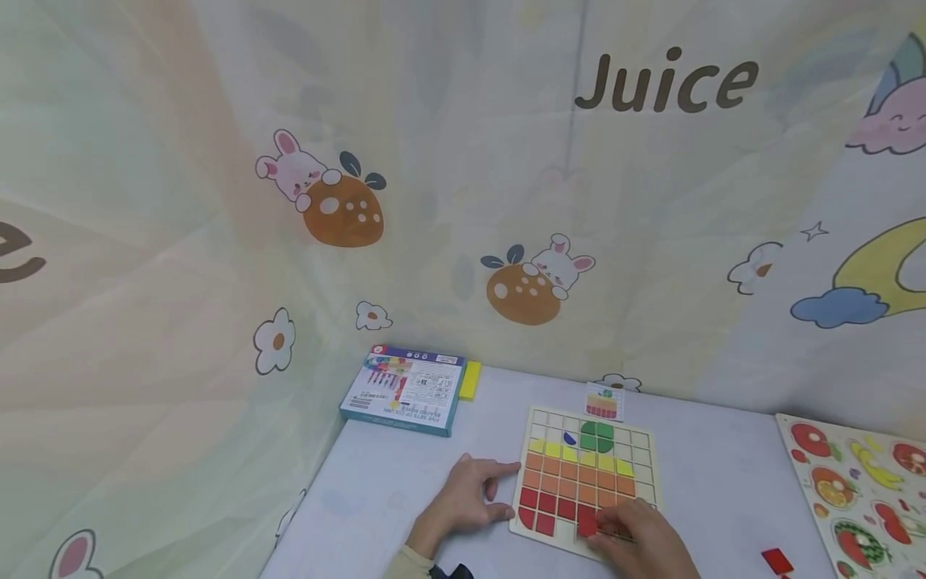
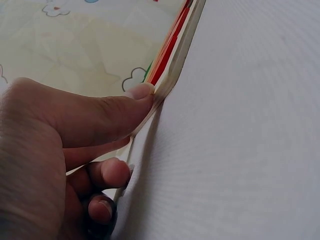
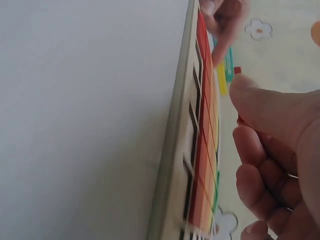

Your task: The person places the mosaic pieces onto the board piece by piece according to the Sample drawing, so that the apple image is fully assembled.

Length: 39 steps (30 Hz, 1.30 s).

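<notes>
Across the pale tabletop (image 1: 405, 482), backed by a cartoon-printed curtain (image 1: 217, 201), a gridded puzzle board (image 1: 640, 441) lies flat, roughly square (no clear long axis). Left hand (image 1: 470, 498) rests against its left edge, fingers relaxed. Right hand (image 1: 640, 539) pinches a red tile (image 1: 587, 524) at the bottom row.

I sat in what looked like a child's play corner: cartoon curtain (image 1: 448, 201) with rabbits and the word "Juice", a grid puzzle board (image 1: 644, 450), a fruit puzzle (image 1: 861, 482) and a toy box (image 1: 405, 390) on my table (image 1: 723, 482).
</notes>
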Motion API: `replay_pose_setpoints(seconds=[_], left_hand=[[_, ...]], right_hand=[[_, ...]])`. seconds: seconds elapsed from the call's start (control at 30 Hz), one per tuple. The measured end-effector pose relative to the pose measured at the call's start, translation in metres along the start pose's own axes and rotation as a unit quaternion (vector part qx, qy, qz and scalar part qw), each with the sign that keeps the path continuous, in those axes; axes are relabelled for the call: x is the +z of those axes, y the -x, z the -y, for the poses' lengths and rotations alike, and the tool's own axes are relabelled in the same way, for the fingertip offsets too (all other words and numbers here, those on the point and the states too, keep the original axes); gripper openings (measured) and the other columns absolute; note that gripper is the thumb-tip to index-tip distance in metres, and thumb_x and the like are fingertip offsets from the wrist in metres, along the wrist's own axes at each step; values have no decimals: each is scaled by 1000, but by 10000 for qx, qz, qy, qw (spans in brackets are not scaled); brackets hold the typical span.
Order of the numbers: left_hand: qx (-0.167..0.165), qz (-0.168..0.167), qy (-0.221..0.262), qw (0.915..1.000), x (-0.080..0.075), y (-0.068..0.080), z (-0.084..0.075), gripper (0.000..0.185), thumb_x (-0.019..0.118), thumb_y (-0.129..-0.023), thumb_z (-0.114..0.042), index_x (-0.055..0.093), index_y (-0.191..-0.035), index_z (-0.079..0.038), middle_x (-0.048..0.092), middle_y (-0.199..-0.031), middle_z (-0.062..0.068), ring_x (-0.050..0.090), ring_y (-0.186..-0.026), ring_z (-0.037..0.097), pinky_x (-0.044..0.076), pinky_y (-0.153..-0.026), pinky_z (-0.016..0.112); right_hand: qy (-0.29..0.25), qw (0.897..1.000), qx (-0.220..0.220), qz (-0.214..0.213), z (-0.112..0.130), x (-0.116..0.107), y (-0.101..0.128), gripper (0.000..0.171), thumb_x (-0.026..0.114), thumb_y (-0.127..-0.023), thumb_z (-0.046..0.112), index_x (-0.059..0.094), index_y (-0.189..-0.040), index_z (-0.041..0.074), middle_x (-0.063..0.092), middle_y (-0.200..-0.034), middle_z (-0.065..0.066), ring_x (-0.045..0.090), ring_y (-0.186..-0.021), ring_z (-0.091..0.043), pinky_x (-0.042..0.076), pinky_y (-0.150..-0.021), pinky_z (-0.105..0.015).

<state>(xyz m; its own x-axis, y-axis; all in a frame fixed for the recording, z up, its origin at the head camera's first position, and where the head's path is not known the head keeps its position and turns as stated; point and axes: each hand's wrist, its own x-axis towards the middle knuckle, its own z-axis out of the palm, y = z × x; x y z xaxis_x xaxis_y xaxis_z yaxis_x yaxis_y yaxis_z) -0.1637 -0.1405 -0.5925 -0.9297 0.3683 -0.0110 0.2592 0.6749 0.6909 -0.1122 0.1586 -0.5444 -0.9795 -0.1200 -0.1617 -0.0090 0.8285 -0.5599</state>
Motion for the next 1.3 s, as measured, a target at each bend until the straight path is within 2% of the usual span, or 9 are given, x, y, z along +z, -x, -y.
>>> replay_pose_setpoints(seconds=[0.17,0.37,0.7,0.8,1.03,1.3], left_hand=[[39,29,3,10000,1,0,0,66,88,-77,-34,70,-140,-34,51,-62,-17,40,-59,0,30,-76,26],[8,8,-3,10000,1,-1,-1,66,88,-75,-34,70,-139,-35,51,-62,-17,40,-59,1,29,-74,25],[124,-65,-26,9999,1,-1,-1,66,88,-75,-34,71,-139,-33,50,-62,-17,39,-59,-1,29,-72,25],[128,-70,-39,9999,1,0,-1,66,89,-75,-33,72,-138,-33,50,-62,-18,40,-59,-1,29,-72,25],[107,-3,-50,9999,0,-1,-1,66,89,-76,-34,71,-139,-33,51,-63,-18,40,-59,-1,29,-72,25],[157,-4,-57,9999,-1,0,0,65,89,-77,-34,71,-139,-32,50,-63,-19,40,-59,-1,29,-71,24]], right_hand=[[21,9999,-123,-112,9,12,-5,27,95,-76,39,78,-94,28,60,-83,15,48,-80,-3,47,-76,-26],[154,9996,-232,-71,14,19,-11,25,96,-75,34,79,-92,25,59,-76,14,50,-81,-9,46,-77,-32],[89,9994,-267,209,18,23,-14,29,97,-75,31,80,-96,21,62,-82,12,52,-81,-10,49,-77,-30],[98,9995,-237,207,18,23,-14,28,97,-75,32,79,-95,23,61,-81,13,51,-81,-10,48,-77,-30],[45,9990,-320,320,17,23,-15,18,91,-82,28,78,-95,25,62,-83,14,52,-80,-9,48,-76,-29],[209,9978,-593,190,14,22,-16,17,92,-81,29,78,-88,33,62,-82,19,50,-77,-1,49,-75,-27]])
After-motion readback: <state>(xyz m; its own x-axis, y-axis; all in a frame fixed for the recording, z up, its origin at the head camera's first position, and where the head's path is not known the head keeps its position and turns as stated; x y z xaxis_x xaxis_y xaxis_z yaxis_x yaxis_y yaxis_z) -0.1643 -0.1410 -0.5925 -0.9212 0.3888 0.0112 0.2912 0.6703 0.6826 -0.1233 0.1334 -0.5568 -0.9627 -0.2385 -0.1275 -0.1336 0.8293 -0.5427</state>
